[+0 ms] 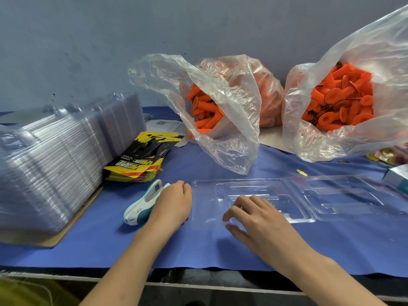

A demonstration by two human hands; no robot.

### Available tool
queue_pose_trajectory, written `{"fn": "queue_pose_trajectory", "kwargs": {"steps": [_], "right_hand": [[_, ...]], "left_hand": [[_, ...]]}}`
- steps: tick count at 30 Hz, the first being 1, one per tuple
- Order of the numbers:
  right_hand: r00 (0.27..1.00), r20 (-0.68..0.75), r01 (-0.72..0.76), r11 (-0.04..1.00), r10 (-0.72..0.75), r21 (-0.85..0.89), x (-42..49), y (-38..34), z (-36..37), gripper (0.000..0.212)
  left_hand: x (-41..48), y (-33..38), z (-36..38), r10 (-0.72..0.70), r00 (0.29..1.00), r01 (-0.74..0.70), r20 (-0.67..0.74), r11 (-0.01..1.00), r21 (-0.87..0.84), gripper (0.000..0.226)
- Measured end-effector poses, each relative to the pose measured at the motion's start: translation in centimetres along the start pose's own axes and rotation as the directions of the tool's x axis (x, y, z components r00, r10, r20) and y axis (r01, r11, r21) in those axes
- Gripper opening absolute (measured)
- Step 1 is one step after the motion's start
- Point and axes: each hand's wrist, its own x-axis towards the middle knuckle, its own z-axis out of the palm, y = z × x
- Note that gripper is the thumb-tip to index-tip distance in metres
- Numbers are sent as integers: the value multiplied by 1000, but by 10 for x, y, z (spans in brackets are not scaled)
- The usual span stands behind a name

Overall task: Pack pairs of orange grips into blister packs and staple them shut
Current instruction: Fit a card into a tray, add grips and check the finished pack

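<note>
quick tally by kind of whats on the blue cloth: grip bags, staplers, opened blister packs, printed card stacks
bags of orange grips: 2
stapler: 1
open blister pack: 1
stack of printed cards: 1
total: 5

A plain grey-blue painted wall [88, 40], scuffed with small dark specks, rises well beyond the left hand [174, 204] and the right hand [260, 219]. Under both hands lies the worktop's blue felt cover [110, 246]; nearer than them, its dark front edge [198, 277] shows. Light is soft and even.
</note>
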Motion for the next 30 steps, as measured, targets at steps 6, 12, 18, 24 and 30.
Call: {"fn": "queue_pose_trajectory", "kwargs": {"steps": [6,12,18,24,30], "right_hand": [[990,144,-18,998,9,59,1,-1,-13,35],[982,154,-134,979,110,155,33,10,-17,36],[970,195,-176,970,143,165,62,18,3,32],[973,138,-214,950,186,225,74,24,9,32],[977,99,-207,949,188,239,77,21,10,31]], "left_hand": [[9,-1,3,80,997,-72,-9,936,345,31],[28,2,-13,137,968,-92,-209,973,210,29],[85,-17,-42,-73,978,168,-193,829,533,46],[106,-36,-44,-103,993,112,-51,780,616,34],[100,-37,-49,-105,989,146,-107,836,528,32]]}}
